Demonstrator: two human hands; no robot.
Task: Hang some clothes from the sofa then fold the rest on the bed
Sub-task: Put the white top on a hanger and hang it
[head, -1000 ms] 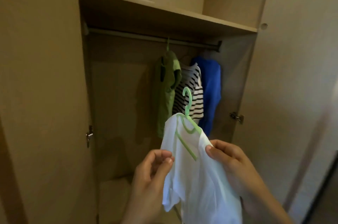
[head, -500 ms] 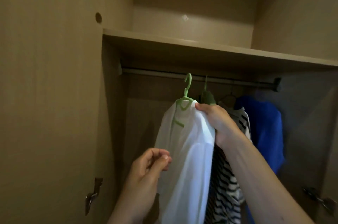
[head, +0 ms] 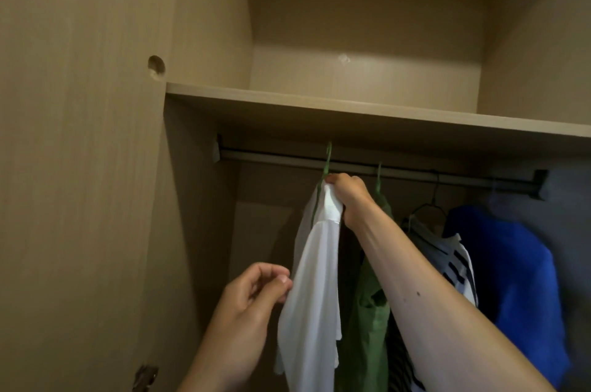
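Wardrobe interior, viewed from below. The white shirt (head: 319,279), thin smooth cloth falling in long vertical folds, hangs at centre frame from a slim green plastic hanger (head: 327,164). The hanger's hook crosses the rail (head: 399,169) and its tip shows above it, just under the shelf (head: 351,107); whether the hook bears on the rail cannot be confirmed.

The right hand (head: 348,196), centre frame, is closed tightly around the bunched shoulder of the shirt at the hanger's neck, forearm running down to the lower right. The left hand (head: 252,299), lower centre, has its fingers loosely curled with the tips drawn together against the shirt's left edge; whether they actually hold cloth cannot be told.

The rail is a dull grey metal bar running from centre left to the right edge of the frame, fixed in dark end brackets. The shelf and side panels are pale wood-grain laminate, matt.

Right of the shirt, partly hidden behind the right forearm: a green garment (head: 367,343) of matt fabric, touching the shirt's lower edge; a black-and-white striped garment (head: 454,260) on a thin black hanger (head: 428,206); a bright blue garment (head: 518,270) at far right. The open door panel (head: 80,168) fills the left side, with a round recess (head: 156,67) at upper left and a metal hinge (head: 145,375) at the bottom.
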